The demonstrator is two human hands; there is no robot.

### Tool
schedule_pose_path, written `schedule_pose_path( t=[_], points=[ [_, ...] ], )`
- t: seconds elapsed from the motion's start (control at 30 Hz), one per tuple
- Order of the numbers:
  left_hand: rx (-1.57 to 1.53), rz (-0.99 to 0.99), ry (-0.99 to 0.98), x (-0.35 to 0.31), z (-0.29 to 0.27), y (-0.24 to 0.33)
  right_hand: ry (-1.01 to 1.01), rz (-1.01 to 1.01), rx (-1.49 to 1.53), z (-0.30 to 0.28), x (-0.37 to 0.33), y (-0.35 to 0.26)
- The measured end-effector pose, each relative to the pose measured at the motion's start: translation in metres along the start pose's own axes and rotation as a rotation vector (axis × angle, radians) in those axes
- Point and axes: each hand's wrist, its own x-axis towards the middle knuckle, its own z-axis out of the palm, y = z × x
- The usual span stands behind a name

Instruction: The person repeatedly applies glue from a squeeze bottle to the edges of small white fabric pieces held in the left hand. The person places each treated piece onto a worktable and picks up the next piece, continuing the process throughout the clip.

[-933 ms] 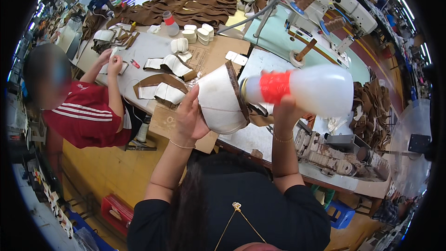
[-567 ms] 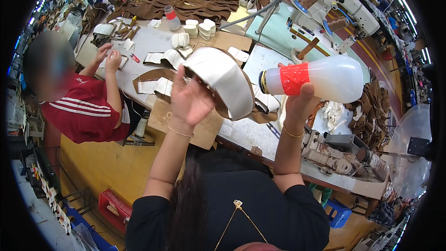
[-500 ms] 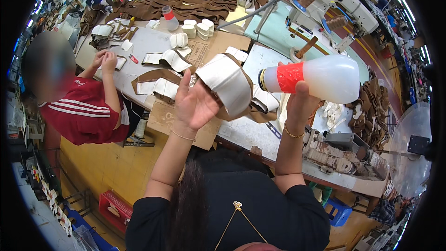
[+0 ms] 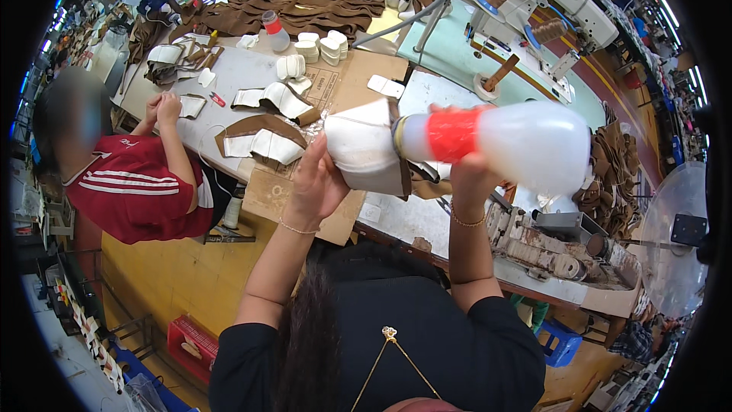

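My left hand (image 4: 314, 187) grips a curved piece (image 4: 360, 146) with a white lining and a brown edge, its fingers partly hidden behind it. A translucent plastic bottle (image 4: 530, 141) with a red band lies sideways in my right hand (image 4: 473, 177), fingers wrapped around it. The bottle's neck end points left and overlaps the right edge of the lined piece; whether they touch I cannot tell. Similar brown and white pieces (image 4: 263, 145) lie on the table just left of my left hand.
At the left a co-worker in a red shirt (image 4: 137, 183) holds both hands together over the table. Small white pads (image 4: 333, 47) and a second red-banded bottle (image 4: 275, 33) stand farther back. A sewing machine (image 4: 560, 0) is at back right, brown pieces (image 4: 610, 160) heaped below it.
The bottle has moved left, its neck now meeting the lined piece in view. My left hand has turned, tilting the piece more upright. The co-worker's hands have shifted slightly.
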Motion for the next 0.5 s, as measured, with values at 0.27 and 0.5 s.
schedule_pose_path(
  t=[0.27,0.5],
  points=[
    [0.174,0.099,-0.036,-0.004,0.009,-0.003,0.148,-0.071,-0.152,0.002,0.015,-0.015],
    [0.319,-0.119,-0.086,0.0,0.036,-0.001,0.061,0.008,-0.583,0.006,0.008,-0.008]
  ],
)
